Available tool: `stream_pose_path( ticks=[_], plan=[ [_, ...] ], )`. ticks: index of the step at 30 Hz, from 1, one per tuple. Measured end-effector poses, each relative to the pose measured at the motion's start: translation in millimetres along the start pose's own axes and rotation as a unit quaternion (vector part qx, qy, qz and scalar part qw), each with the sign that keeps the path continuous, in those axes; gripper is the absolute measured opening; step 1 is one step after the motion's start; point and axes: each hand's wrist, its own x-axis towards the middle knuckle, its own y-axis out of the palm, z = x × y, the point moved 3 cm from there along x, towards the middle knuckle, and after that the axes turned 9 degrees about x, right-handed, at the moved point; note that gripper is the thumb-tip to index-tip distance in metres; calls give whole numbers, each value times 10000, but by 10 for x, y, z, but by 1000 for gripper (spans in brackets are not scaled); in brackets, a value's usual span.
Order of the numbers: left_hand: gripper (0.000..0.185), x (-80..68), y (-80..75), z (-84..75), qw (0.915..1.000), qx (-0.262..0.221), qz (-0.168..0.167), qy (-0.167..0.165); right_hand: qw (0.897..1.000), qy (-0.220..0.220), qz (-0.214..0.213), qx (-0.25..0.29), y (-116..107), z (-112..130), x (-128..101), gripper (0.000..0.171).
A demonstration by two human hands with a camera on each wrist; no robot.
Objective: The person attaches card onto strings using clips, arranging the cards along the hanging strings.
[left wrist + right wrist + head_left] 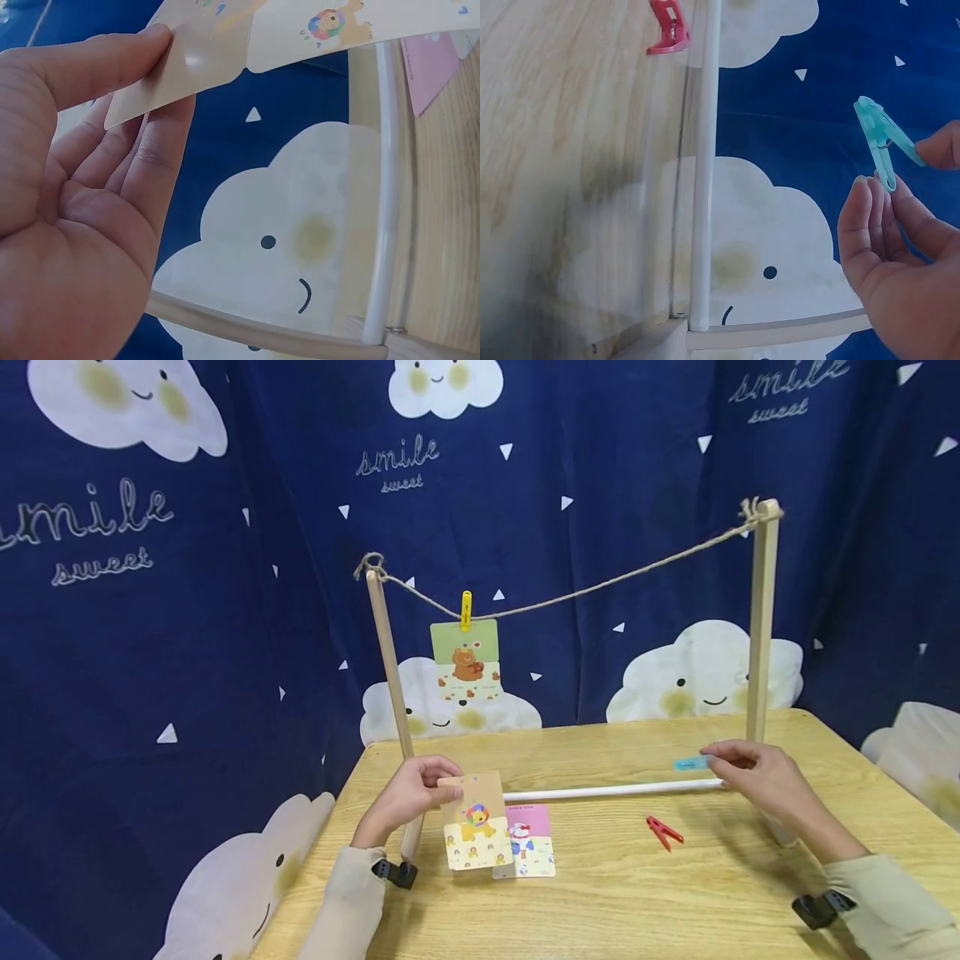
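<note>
Closest in, two forearms in pale sleeves (345, 902) reach over the wooden table (600, 902), each slanting inward toward the white rod (615, 792). Just short of the rod lie a pink-topped card (534, 843), partly covered by the lion card (476, 821), and, nearer its right end, a red clip (663, 832). At the rod's left end, the left hand (415, 789) pinches the lion card near its upper left corner, thumb on the front, fingers behind. Above the right end, the right hand (761, 777) holds a turquoise clip (692, 763) by its legs, between thumb and fingertips. Over the rod hangs a string (585, 592), a yellow clip (466, 610) holding the bear card (467, 672) toward the left end; behind stretches a dark blue curtain (540, 443).
</note>
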Motion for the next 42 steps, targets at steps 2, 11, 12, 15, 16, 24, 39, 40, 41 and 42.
stream_pose_path(
  ticks=[2,11,12,15,16,24,39,40,41,42],
  plan=[
    [22,7,0,-22,10000,-37,4,6,10000,-30,-3,65,-2,21,5,39],
    [22,40,-21,-157,9999,-121,-66,105,9997,-120,-97,191,-49,128,37,37],
    [22,45,-24,-171,9998,-135,-60,93,9997,-131,-104,200,-56,142,42,37],
    [22,59,-35,-220,9997,-151,-60,160,9996,-189,-128,192,-73,180,56,35],
    [23,65,-38,-237,9997,-151,-61,196,9995,-217,-137,184,-77,192,61,35],
    [21,104,-45,-353,9994,-122,-152,276,9988,-432,-158,181,-108,293,93,31],
    [20,195,-15,-543,9982,-46,-247,543,9975,-638,-161,255,-161,538,158,32],
    [20,200,-13,-561,9981,-22,-267,562,9973,-668,-176,246,-165,557,166,32],
    [20,207,-10,-576,9979,-4,-280,583,9972,-687,-188,237,-170,576,173,31],
    [20,214,-8,-591,9978,18,-297,600,9970,-706,-205,226,-175,594,181,31]
  ],
)
